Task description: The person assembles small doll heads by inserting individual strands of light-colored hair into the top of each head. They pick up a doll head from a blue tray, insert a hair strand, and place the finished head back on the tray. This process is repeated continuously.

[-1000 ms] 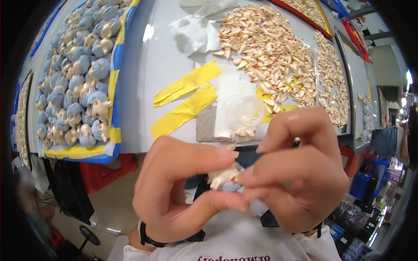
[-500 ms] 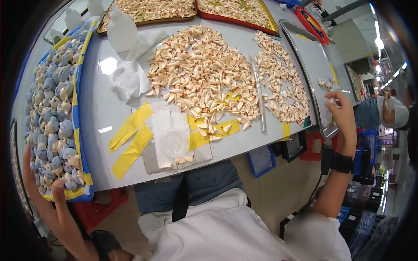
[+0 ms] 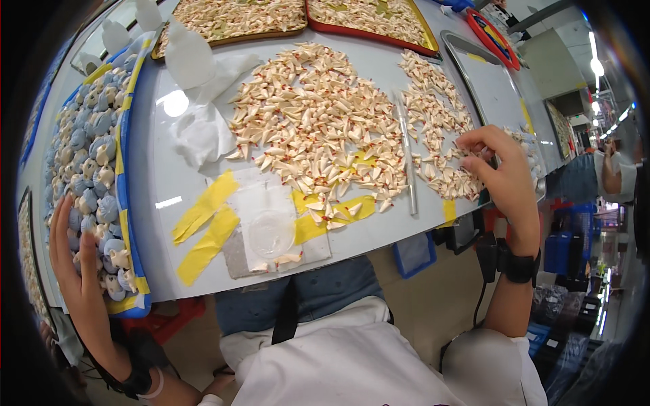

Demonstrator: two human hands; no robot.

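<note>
My left hand (image 3: 76,271) reaches over a blue-edged tray (image 3: 128,223) at the left, its fingers stretched and thumb apart. Under and beside it lie many small blue and cream figures (image 3: 101,149). At the right, my right hand (image 3: 504,176) is over the smaller pile of cream pointed pieces (image 3: 437,101), some with red tips. Its fingers are bent, the thumb stands apart from them, and no piece shows between. A larger pile of the same pieces (image 3: 318,115) covers the table's middle. A clear rod (image 3: 407,159) lies between the two piles.
A round clear dish (image 3: 271,237) rests on white sheets in front, near yellow tape strips (image 3: 206,223). White bottles (image 3: 186,57) and crumpled tissue (image 3: 202,135) are at the back left. Two trays of pieces (image 3: 237,35) line the back; a metal tray (image 3: 467,74) is at the right.
My right hand has moved left from the metal tray to the smaller pile. My left hand has shifted slightly right over the figures, with its fingers more in view.
</note>
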